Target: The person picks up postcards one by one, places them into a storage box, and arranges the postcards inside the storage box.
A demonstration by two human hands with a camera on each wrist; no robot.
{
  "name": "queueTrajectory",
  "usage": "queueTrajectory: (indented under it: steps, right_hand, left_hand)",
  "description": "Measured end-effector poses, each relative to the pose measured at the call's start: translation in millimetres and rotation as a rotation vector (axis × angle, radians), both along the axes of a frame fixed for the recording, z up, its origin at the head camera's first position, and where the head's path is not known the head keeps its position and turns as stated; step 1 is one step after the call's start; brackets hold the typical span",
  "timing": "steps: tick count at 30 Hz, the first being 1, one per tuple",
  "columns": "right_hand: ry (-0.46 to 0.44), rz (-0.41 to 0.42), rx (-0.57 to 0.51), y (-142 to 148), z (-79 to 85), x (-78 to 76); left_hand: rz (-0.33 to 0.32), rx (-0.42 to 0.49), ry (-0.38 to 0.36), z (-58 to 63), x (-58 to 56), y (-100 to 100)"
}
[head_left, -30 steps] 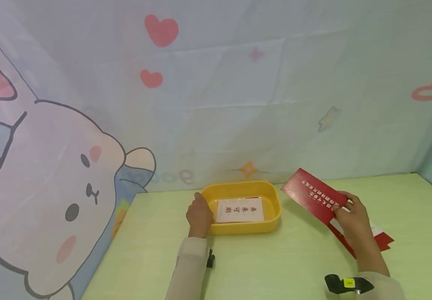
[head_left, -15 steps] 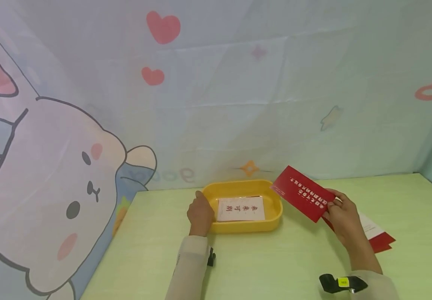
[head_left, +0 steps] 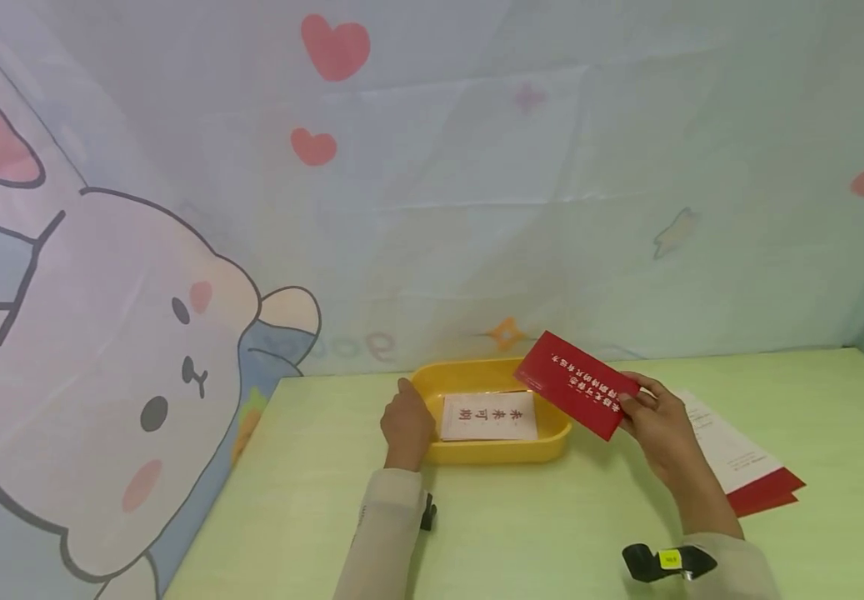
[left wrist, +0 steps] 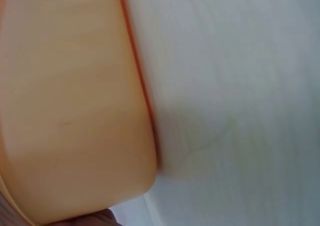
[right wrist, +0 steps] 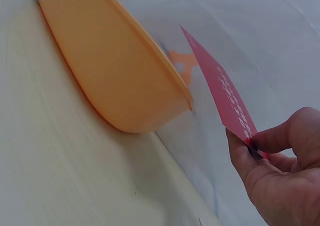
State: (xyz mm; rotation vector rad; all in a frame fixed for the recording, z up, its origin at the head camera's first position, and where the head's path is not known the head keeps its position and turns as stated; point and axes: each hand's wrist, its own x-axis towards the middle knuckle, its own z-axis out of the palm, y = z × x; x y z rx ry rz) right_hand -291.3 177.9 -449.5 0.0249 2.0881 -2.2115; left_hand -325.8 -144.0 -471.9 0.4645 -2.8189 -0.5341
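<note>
Red card (head_left: 574, 385), pinched at its near end by a person's right hand (head_left: 656, 418), slants away leftward along its length, its far end overlapping a yellow tray's (head_left: 499, 452) right end in the head view. Across the tray, the left hand (head_left: 407, 423) appears to grip the left rim, its fingers mostly hidden. White card (head_left: 487, 417) lies inside; more cards (head_left: 731, 454) rest rightward on the green bench (head_left: 551, 533), before a cartoon-printed cloth (head_left: 439, 250).

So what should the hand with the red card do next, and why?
Probably ease the red card left and down into the yellow tray: the right hand holds it up near the tray's right end, and a white card already lies inside.
</note>
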Motion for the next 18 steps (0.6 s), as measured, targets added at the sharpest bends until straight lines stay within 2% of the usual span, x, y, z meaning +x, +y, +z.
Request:
queueTrajectory:
  steps: [5,9,18]
  right_hand:
    - [0.01,0.03,0.036,-12,5.1,-1.7]
    - [0.024,0.043,0.104,-19,8.2,-3.5]
    - [0.114,0.06,0.171,-33,11.3,-9.0]
  left_hand:
    - [0.014,-0.01,0.002,-0.7,0.6,1]
    - [0.016,0.004,-0.002,-0.3,1.6,1]
    - [0.031,-0.002,-0.001,1.9,1.3,1]
